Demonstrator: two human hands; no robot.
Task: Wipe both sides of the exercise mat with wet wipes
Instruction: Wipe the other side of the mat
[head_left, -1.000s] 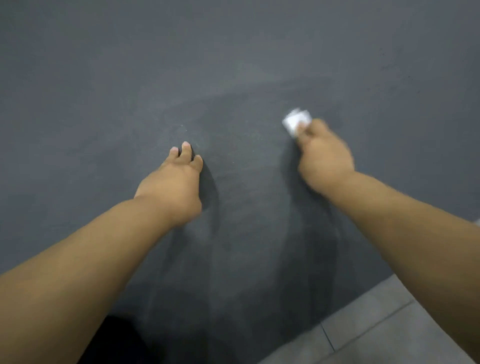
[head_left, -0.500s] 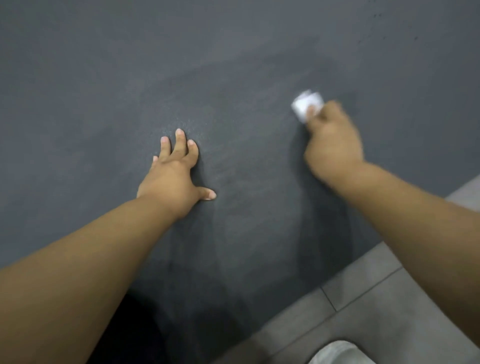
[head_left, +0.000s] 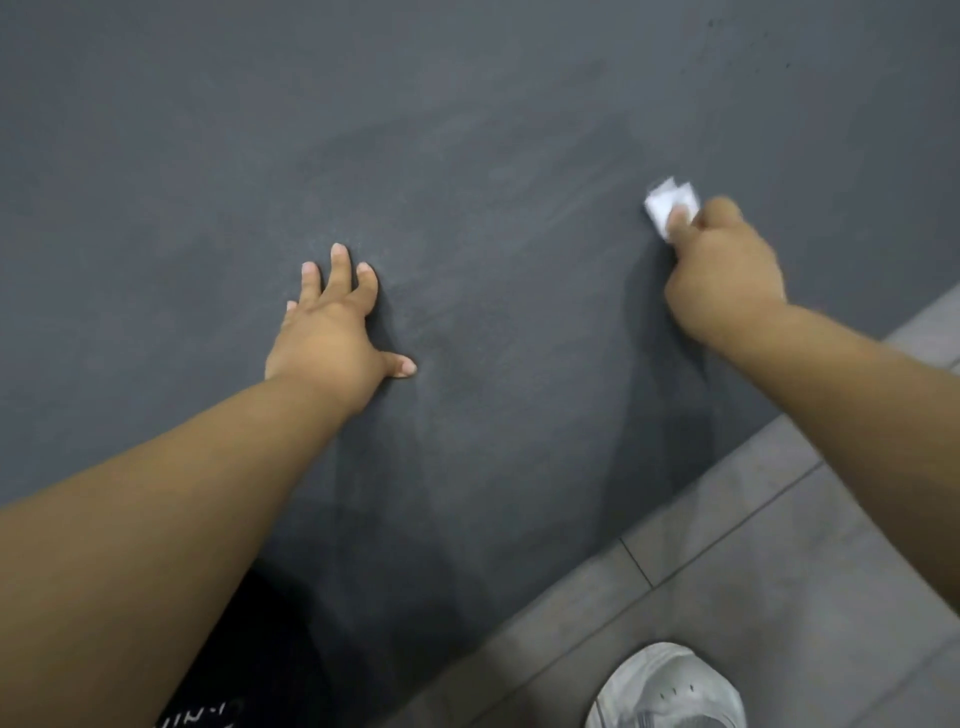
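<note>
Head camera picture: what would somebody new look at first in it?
Probably the white wet wipe, bright against the dark grey mat, bunched in the right hand at the upper right. Next, the left hand, spread flat on the mat near the middle. A white shoe pokes in at the bottom right, on the grey floor tiles.

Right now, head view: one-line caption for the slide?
Wiping in progress: left grip flat on the grey exercise mat, right grip holding a crumpled wet wipe against it.
</note>
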